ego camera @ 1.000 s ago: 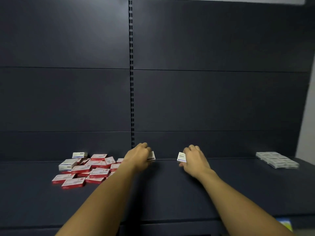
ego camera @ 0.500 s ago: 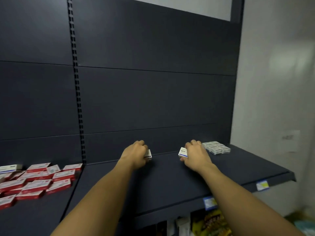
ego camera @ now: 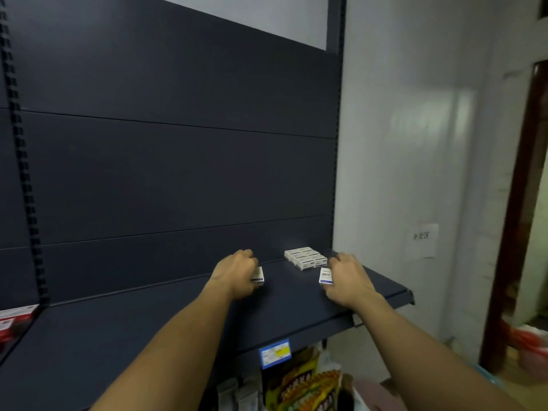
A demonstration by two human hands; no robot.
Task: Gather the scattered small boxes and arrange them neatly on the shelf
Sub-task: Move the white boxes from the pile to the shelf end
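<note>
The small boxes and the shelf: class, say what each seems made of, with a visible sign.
Small boxes: probably printed card, matte white, with crisp folded edges. Shelf: probably painted metal, dark matte blue-grey, with a thin bent front lip.

left forearm (ego camera: 166,345): bare, no sleeve showing | right forearm (ego camera: 421,345): bare too | left hand (ego camera: 235,272) + right hand (ego camera: 347,277): no gloves, rings or watch that I can spot

On the shelf (ego camera: 166,327), the box stack (ego camera: 305,257) lies at two o'clock by the back panel (ego camera: 178,173); loose boxes (ego camera: 13,321) lie at nine o'clock.
</note>
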